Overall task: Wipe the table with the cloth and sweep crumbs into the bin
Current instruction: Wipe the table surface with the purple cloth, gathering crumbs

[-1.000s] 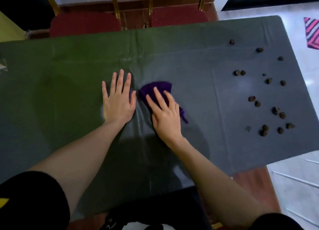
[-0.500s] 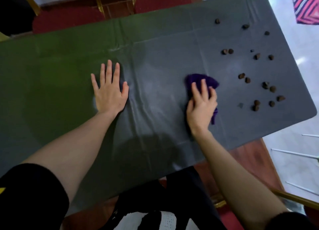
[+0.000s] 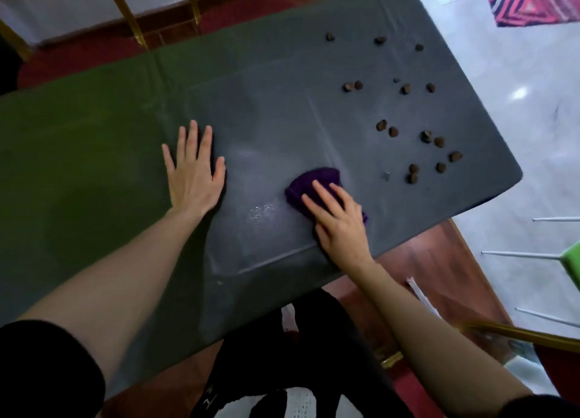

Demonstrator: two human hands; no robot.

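My right hand (image 3: 340, 226) presses flat on the purple cloth (image 3: 309, 184), fingers spread over it. The crumbs (image 3: 417, 141) lie beyond it to the right, nearer this hand. My left hand (image 3: 193, 174) rests open on the surface (image 3: 94, 135). No bin in view.

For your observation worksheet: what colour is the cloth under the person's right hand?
Dark purple. The cloth shows best in the head view, the only view here.

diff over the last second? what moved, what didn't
The right hand slid the purple cloth to the right across the table, toward the crumbs, then back toward the near edge. The left hand stayed flat on the table. Crumbs untouched.
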